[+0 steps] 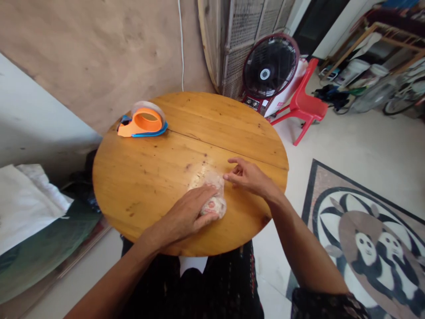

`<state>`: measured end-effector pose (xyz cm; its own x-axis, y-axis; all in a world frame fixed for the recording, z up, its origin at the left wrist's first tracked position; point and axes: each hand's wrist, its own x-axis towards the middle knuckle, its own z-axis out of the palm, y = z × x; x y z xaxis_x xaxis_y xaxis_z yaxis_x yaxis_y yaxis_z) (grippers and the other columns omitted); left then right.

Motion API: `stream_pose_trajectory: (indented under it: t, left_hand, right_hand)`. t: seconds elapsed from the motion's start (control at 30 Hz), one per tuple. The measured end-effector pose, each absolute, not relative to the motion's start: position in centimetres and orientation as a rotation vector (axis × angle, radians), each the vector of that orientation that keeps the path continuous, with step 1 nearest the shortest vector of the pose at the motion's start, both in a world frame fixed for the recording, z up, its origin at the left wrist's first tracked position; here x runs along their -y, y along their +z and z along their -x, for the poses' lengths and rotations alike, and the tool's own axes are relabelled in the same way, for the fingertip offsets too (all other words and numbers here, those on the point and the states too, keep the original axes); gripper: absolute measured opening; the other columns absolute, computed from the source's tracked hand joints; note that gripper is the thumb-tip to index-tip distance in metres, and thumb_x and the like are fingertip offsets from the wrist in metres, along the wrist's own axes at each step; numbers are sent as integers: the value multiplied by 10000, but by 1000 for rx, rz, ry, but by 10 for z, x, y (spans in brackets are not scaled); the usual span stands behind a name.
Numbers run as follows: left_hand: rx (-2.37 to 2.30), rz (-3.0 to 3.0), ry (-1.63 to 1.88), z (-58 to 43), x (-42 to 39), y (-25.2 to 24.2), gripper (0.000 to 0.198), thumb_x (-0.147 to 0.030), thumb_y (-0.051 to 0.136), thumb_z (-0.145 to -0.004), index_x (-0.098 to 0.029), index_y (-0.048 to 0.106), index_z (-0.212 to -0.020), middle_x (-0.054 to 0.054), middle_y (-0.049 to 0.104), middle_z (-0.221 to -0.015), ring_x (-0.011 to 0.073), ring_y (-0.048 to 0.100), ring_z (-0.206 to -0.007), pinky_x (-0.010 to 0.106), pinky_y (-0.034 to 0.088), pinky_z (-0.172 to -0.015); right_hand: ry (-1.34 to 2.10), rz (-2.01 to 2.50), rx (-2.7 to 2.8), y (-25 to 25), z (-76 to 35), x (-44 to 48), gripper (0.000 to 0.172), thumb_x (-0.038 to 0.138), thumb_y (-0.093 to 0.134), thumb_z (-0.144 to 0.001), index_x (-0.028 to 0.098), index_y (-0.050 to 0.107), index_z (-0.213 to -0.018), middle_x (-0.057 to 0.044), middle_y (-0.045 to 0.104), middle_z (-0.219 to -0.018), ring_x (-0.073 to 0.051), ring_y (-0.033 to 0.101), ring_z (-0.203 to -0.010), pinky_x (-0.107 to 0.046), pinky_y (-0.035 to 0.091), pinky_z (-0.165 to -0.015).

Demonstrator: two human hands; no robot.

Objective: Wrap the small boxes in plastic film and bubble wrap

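A small bundle in clear plastic wrap (215, 206), whitish with red marks, lies near the front of the round wooden table (149, 177); what is inside cannot be made out. Over its left side rests my left hand (195, 206), fingers and thumb wrapped round it. Just beyond the bundle's upper right, my right hand (247, 176) hovers with its fingers apart and partly curled, holding nothing visible. Farther back on the left of the table stands an orange and blue tape dispenser (142, 122) with a roll of tape in it.
A fan (270, 66) and a red plastic chair (307, 104) stand behind the table on the right. White cloth or sacking (31, 199) lies at the left. A panda-patterned floor panel (375, 248) shows at the lower right, and a wooden board (116, 48) leans behind the table.
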<state>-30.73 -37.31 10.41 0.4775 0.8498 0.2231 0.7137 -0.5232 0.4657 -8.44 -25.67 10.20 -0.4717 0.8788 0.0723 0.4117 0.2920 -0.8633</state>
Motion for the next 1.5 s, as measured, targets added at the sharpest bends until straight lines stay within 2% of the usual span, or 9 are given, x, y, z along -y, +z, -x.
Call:
stream_pose_trajectory:
  t: [0.13,0.33,0.83,0.93,1.03,1.1,1.3,1.4,1.5]
  left_hand:
    - [-1333,-2425,686,306,378,100,480,-324,585,-919,-230,481,-1378,130,513,-1487,274,485,-1392,514,416,-1158]
    - [-1484,-2342,978,300,398,85,320,-296,691,-838,-185,546,-1101,200,390,-1546,315,414,-1440,521,425,-1144]
    - [-1616,-1962,1446,294,418,66,152,-298,560,-931,-202,591,-1046,112,629,-1236,219,617,-1186,419,538,-1022]
    - [-1639,-1895,1474,293,416,69,127,-307,556,-931,-194,613,-919,90,664,-1130,204,652,-1086,386,565,-958]
    - [-1635,-1728,1495,293,413,70,143,-327,574,-917,-188,604,-905,86,669,-1116,183,679,-996,319,589,-847]
    - [-1677,-1664,1486,293,411,73,158,-339,613,-884,-188,602,-925,66,687,-1042,170,689,-906,291,584,-786]
    - [-1884,-1712,1387,299,406,88,189,-374,626,-836,-190,607,-796,-27,626,-707,118,567,-616,240,483,-636]
    - [-1964,-1725,1327,307,405,92,205,-378,577,-841,-196,575,-747,-32,601,-663,124,560,-617,241,445,-631]
    - [-2118,-1684,1236,318,403,93,179,-341,565,-808,-206,611,-915,-29,630,-681,149,592,-640,258,433,-648]
  right_hand:
    - [1039,1071,1891,83,103,277,589,327,686,-786,155,501,-1319,3,632,-800,-138,584,-687,-269,454,-652]
    - [1151,930,1591,72,118,287,486,354,613,-806,162,497,-1238,57,547,-717,-119,543,-613,-268,443,-622]
    - [1070,972,1485,76,121,267,395,414,582,-809,182,542,-1126,57,535,-664,-103,501,-546,-231,378,-520]
    - [1043,1024,1445,78,108,277,391,437,555,-856,174,548,-1145,5,601,-786,-120,572,-619,-251,437,-571]
    - [874,1094,1444,83,93,308,403,444,561,-885,188,554,-1196,-61,640,-1010,-139,617,-729,-294,498,-681]
    - [751,1146,1521,89,90,336,407,454,582,-883,200,571,-1200,-74,655,-1015,-162,608,-740,-318,511,-686]
    - [370,1264,1926,93,120,386,679,438,656,-821,160,477,-1414,-170,618,-1270,-329,610,-1095,-489,500,-927]
    - [421,1371,1873,85,124,379,567,349,532,-884,145,493,-1412,-140,689,-1132,-303,653,-1005,-456,506,-886]
    - [458,1462,1739,77,112,370,480,299,452,-908,156,553,-1354,-102,722,-1014,-258,673,-887,-412,497,-848]
